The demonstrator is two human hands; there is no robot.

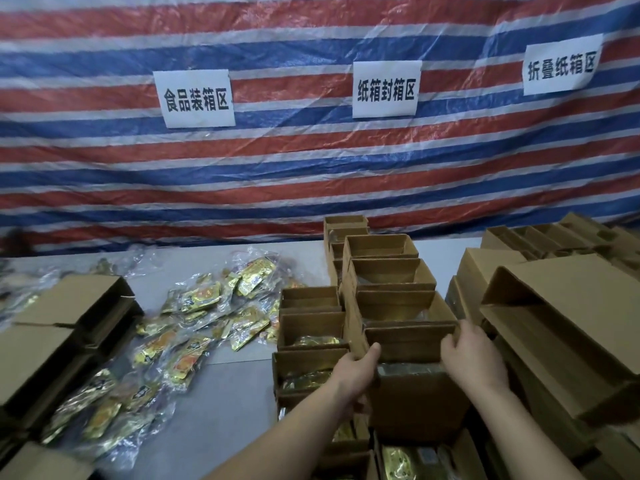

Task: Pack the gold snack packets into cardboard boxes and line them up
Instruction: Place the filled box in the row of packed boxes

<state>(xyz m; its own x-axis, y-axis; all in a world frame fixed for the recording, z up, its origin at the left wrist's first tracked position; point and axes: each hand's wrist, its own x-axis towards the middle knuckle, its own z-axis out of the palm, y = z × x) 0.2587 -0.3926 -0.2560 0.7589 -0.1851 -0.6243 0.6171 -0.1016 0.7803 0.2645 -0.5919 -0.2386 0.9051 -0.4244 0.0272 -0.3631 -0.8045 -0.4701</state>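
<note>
Both hands are holding one open brown cardboard box point(412, 393) at the near end of a stacked row of similar open boxes point(388, 268). The left hand point(353, 374) is gripping its left wall, thumb hooked over the rim, fingers curled down the outside. The right hand point(472, 355) is clasping the right rim, fingers bent over the edge. A gold packet is lying inside. Loose shiny gold snack packets point(194, 327) in clear wrap are lying spread over the grey table point(235, 410) to the left, well apart from the held box
</note>
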